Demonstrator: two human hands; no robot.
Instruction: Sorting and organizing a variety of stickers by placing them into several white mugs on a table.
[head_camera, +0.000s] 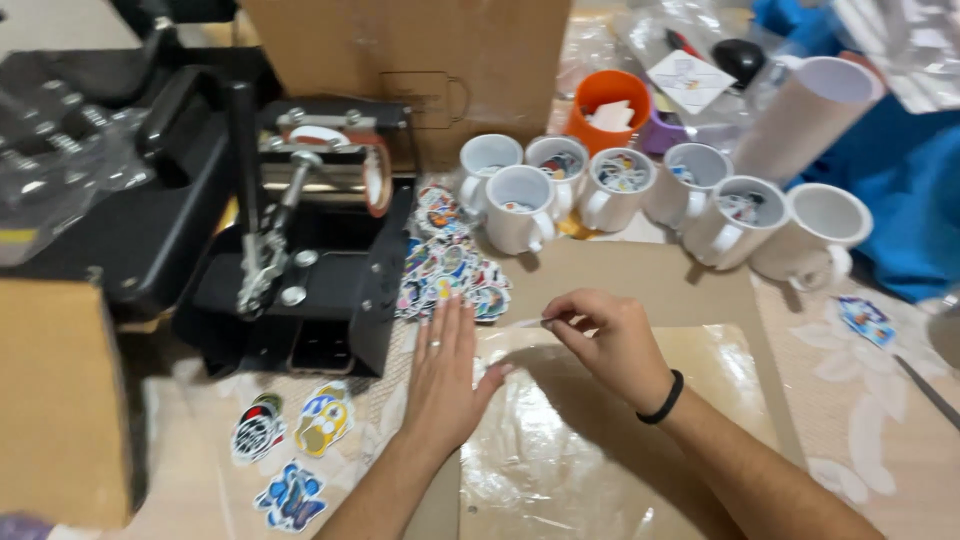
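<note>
While the left hand (443, 375) lies flat and the right hand (607, 338) pinches clear film (560, 440), white mugs (640, 195) and a sticker pile (450, 268) crowd behind them, the press (310, 230) partly blurred.

Bare forearms; a ring on the left hand (443, 375), black band at the right hand's (608, 340) wrist.

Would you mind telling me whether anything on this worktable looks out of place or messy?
Mostly the stickers: they lie in a loose, overlapping heap against the black mug press rather than stacked. The clear plastic sheet under the left hand and right hand is crinkled. The white mugs stand upright; nothing looks spilled.
</note>
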